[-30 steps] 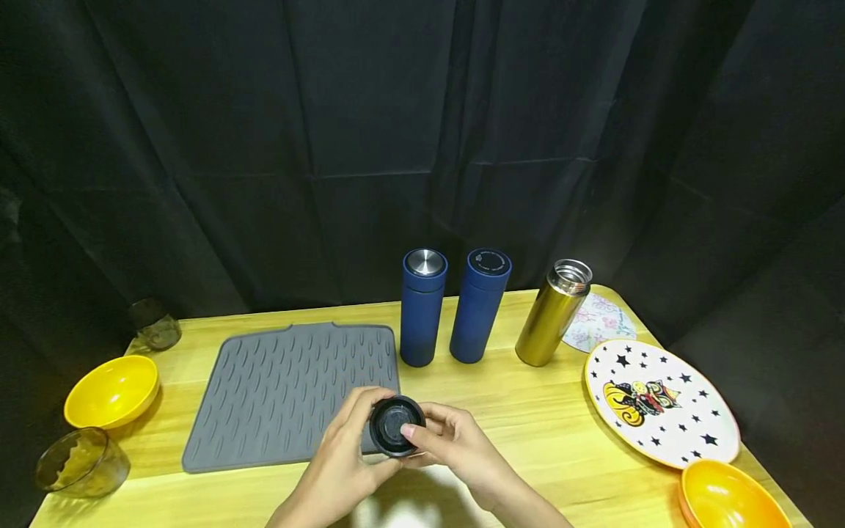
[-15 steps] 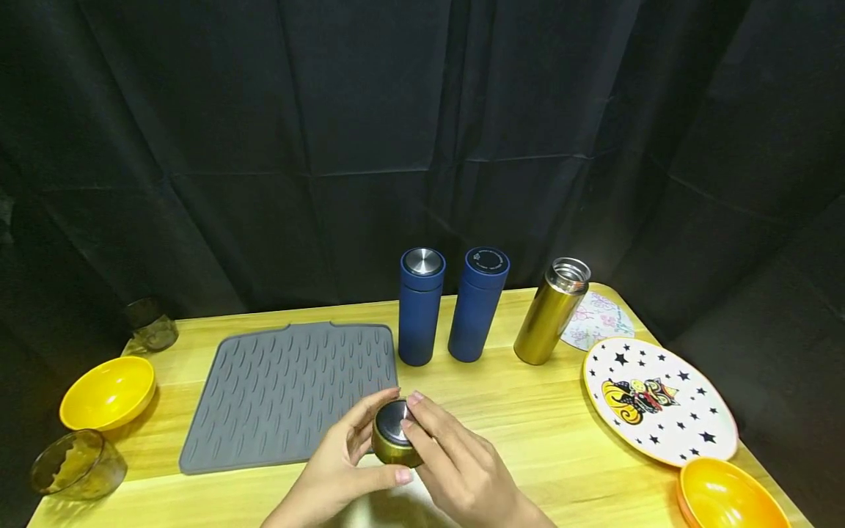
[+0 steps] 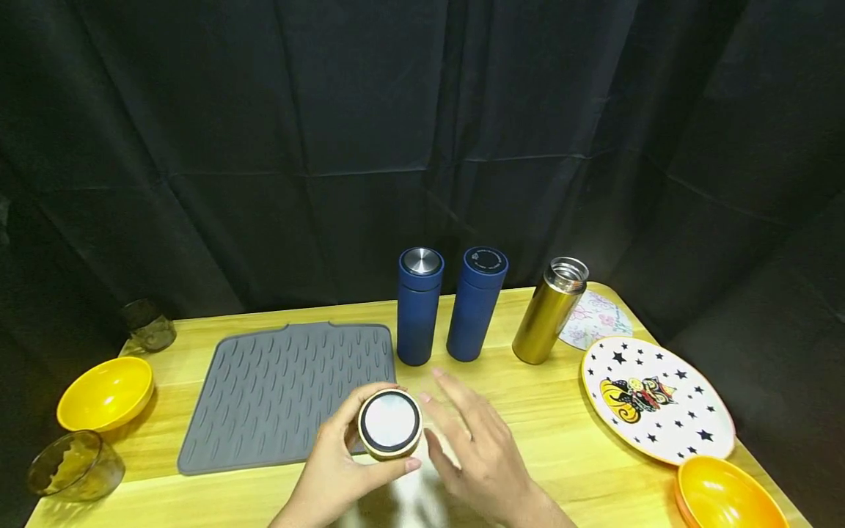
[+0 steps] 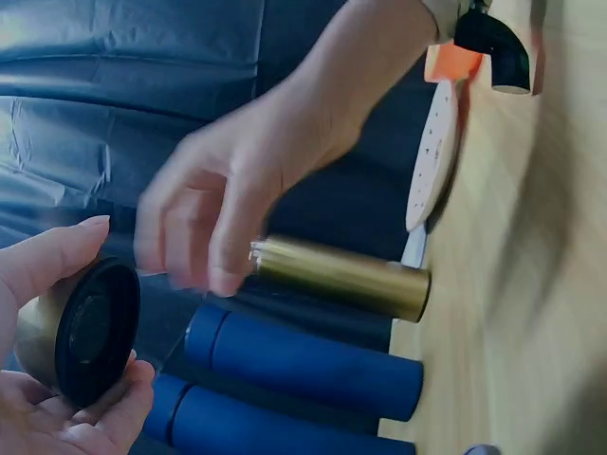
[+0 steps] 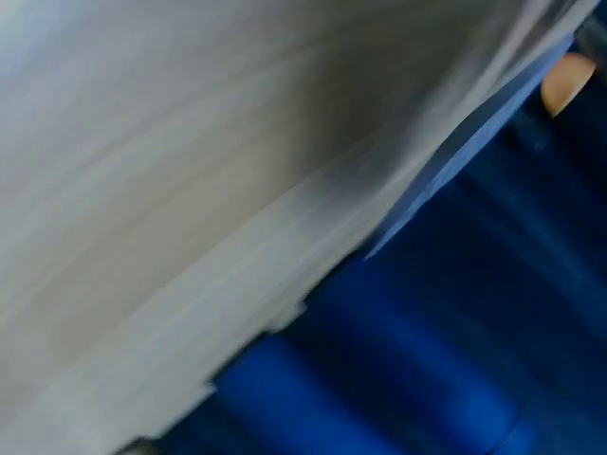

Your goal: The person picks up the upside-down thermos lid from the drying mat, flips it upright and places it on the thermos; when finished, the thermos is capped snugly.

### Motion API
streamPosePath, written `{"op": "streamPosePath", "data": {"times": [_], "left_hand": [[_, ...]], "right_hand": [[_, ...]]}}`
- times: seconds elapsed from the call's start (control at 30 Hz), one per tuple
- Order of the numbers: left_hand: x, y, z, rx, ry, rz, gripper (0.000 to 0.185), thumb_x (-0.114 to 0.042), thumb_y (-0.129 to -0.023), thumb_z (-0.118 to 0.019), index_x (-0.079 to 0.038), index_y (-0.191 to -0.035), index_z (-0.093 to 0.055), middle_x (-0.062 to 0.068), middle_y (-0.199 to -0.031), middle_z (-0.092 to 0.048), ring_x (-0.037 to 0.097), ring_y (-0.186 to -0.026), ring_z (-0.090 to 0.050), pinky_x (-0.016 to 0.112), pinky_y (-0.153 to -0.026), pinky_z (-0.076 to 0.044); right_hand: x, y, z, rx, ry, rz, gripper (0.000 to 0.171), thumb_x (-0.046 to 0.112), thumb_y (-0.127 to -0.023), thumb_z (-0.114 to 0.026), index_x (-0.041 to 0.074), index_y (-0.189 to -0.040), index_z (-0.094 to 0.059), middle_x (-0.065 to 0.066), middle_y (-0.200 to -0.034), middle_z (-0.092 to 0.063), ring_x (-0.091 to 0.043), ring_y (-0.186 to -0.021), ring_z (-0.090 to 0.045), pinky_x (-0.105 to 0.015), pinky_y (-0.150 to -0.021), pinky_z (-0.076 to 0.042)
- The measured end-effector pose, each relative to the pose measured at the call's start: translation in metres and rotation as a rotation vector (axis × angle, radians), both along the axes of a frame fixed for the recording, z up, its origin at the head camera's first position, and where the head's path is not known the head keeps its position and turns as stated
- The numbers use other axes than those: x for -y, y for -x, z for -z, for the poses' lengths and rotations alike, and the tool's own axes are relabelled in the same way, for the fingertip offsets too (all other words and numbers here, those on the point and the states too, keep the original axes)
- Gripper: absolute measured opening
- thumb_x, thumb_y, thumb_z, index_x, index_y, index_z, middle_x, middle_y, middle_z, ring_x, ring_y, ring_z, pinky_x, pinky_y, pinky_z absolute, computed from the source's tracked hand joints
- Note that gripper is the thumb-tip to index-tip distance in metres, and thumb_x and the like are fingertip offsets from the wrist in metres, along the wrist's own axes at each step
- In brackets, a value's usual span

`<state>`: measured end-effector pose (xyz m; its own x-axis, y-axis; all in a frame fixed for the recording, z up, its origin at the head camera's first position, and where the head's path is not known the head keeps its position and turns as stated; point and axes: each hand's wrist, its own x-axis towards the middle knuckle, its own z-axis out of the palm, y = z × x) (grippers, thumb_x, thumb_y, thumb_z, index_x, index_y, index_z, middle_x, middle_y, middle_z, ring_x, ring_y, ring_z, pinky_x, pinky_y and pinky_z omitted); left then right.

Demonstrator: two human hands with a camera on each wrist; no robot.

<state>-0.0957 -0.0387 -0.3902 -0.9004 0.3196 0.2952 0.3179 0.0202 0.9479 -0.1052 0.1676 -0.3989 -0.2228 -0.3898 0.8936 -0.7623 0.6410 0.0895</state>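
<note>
My left hand (image 3: 339, 458) grips a gold thermos lid (image 3: 390, 423) by its sides, thumb in front and fingers behind. The lid's bright round top faces up toward the head camera, and its black underside shows in the left wrist view. Just right of the lid, apart from it, my right hand (image 3: 482, 451) has its fingers spread and loosely bent, holding nothing. Farther back, a gold thermos (image 3: 549, 315) stands with its steel mouth uncovered. Two lidded blue thermoses, one with a steel top (image 3: 419, 323) and one with a black top (image 3: 474, 315), stand left of it.
A grey ridged mat (image 3: 284, 403) lies behind and left of the hands. At left are a yellow bowl (image 3: 105, 396) and two tinted glasses (image 3: 79, 473). A star-patterned plate (image 3: 686, 429), an orange bowl (image 3: 726, 491) and a patterned round sheet (image 3: 597, 319) are at right.
The lid has been turned over, from black inside facing up to its top facing up. My right hand has let go of it and moved slightly right; my left hand kept hold.
</note>
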Motion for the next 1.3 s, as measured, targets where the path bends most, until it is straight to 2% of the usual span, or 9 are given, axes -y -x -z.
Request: {"op": "streamPosePath", "data": {"times": [0.1,0.17,0.3,0.37,0.47,0.63,0.77,1.07,1.3], "left_hand": [[0.002,0.004,-0.008,0.022,-0.02,-0.032,0.076,-0.01,-0.067,-0.092,-0.025,-0.133,-0.055,0.001,-0.133,-0.06,0.015,-0.119,-0.057,0.024,-0.099,-0.047],[0.002,0.005,-0.012,0.026,-0.012,-0.044,0.078,-0.011,-0.066,-0.092,-0.026,-0.132,-0.056,-0.001,-0.134,-0.06,0.016,-0.12,-0.056,0.024,-0.101,-0.045],[0.001,0.005,-0.018,0.053,0.013,-0.054,0.079,-0.011,-0.064,-0.093,-0.027,-0.132,-0.055,-0.003,-0.134,-0.059,0.017,-0.121,-0.055,0.026,-0.102,-0.045],[0.0,0.004,-0.02,0.071,0.022,-0.06,0.08,-0.011,-0.064,-0.093,-0.027,-0.132,-0.055,-0.004,-0.134,-0.059,0.017,-0.121,-0.055,0.026,-0.103,-0.045],[-0.001,0.004,-0.021,0.08,0.022,-0.062,0.08,-0.01,-0.063,-0.093,-0.027,-0.132,-0.055,-0.002,-0.135,-0.059,0.018,-0.121,-0.055,0.026,-0.103,-0.045],[0.0,0.005,-0.024,0.036,0.002,-0.043,0.079,-0.01,-0.065,-0.093,-0.026,-0.133,-0.055,0.001,-0.136,-0.058,0.017,-0.122,-0.055,0.024,-0.102,-0.046],[0.001,0.006,-0.028,-0.016,-0.014,-0.037,0.079,-0.009,-0.066,-0.092,-0.025,-0.134,-0.055,0.0,-0.135,-0.059,0.015,-0.121,-0.056,0.024,-0.1,-0.047],[-0.007,0.01,-0.04,-0.044,-0.027,-0.032,0.079,-0.006,-0.067,-0.091,-0.021,-0.136,-0.054,-0.003,-0.136,-0.059,0.016,-0.122,-0.055,0.024,-0.1,-0.047],[-0.025,0.019,-0.05,-0.065,-0.064,0.002,0.076,-0.004,-0.069,-0.089,-0.017,-0.136,-0.054,0.002,-0.13,-0.06,0.02,-0.117,-0.058,0.026,-0.097,-0.049]], "right_hand": [[-0.024,0.016,0.006,0.256,0.286,0.142,0.048,0.021,-0.092,-0.069,-0.006,-0.13,-0.056,-0.023,-0.13,-0.059,-0.034,-0.115,-0.059,-0.025,-0.101,-0.045],[-0.044,0.031,0.006,0.407,0.515,0.284,0.061,0.021,-0.086,-0.077,-0.003,-0.135,-0.05,-0.02,-0.131,-0.056,-0.031,-0.12,-0.054,-0.022,-0.104,-0.04],[-0.088,0.067,0.001,0.55,0.876,0.546,0.081,0.024,-0.077,-0.086,0.001,-0.139,-0.04,-0.02,-0.135,-0.045,-0.029,-0.128,-0.043,-0.038,-0.105,-0.035],[-0.106,0.088,0.001,0.583,0.957,0.619,0.09,0.03,-0.074,-0.087,0.003,-0.142,-0.035,-0.021,-0.14,-0.039,-0.03,-0.134,-0.037,-0.044,-0.111,-0.03],[-0.124,0.113,0.004,0.658,0.99,0.628,0.099,0.035,-0.072,-0.088,0.006,-0.146,-0.029,-0.019,-0.146,-0.034,-0.031,-0.137,-0.034,-0.045,-0.116,-0.027],[-0.135,0.133,0.01,0.718,0.986,0.593,0.089,0.027,-0.075,-0.086,0.006,-0.145,-0.034,-0.02,-0.138,-0.05,-0.037,-0.128,-0.048,-0.048,-0.111,-0.035],[-0.121,0.12,0.006,0.718,0.968,0.573,0.078,0.02,-0.076,-0.084,0.004,-0.138,-0.041,-0.021,-0.128,-0.058,-0.039,-0.117,-0.055,-0.05,-0.103,-0.04],[-0.044,0.046,-0.004,0.887,0.882,0.349,0.075,0.015,-0.071,-0.089,0.005,-0.133,-0.047,-0.014,-0.123,-0.062,-0.026,-0.109,-0.059,-0.04,-0.091,-0.047],[-0.002,0.006,0.001,0.946,0.793,0.23,0.07,0.008,-0.069,-0.087,0.012,-0.13,-0.053,-0.004,-0.113,-0.068,-0.016,-0.096,-0.061,-0.028,-0.081,-0.048]]}}
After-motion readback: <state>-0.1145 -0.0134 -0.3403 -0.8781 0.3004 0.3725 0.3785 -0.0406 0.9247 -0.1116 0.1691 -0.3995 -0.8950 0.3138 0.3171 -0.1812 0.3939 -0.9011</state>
